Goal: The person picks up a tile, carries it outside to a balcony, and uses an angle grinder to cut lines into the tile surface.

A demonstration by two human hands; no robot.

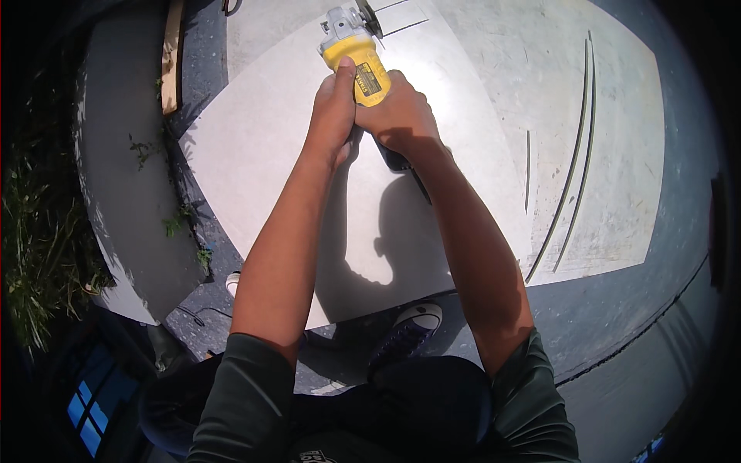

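A yellow angle grinder [353, 52] with a grey metal head and a dark disc [369, 17] is held out at arm's length, over a large white sheet [270, 147]. My left hand [335, 108] is closed on the left side of its body, thumb lying along the yellow housing. Around the rear of the body my right hand [401, 112] is wrapped, with the black back end showing below it. The disc is near short dark lines [405, 28] on the sheet; whether it touches the surface I cannot tell.
Long thin dark strips [575, 154] and a shorter one [528, 170] lie on a second pale sheet [617, 139] to the right. A low grey kerb [131, 154] with weeds runs along the left, beside a wooden plank [171, 58]. My shoe [413, 328] is at the sheet's near edge.
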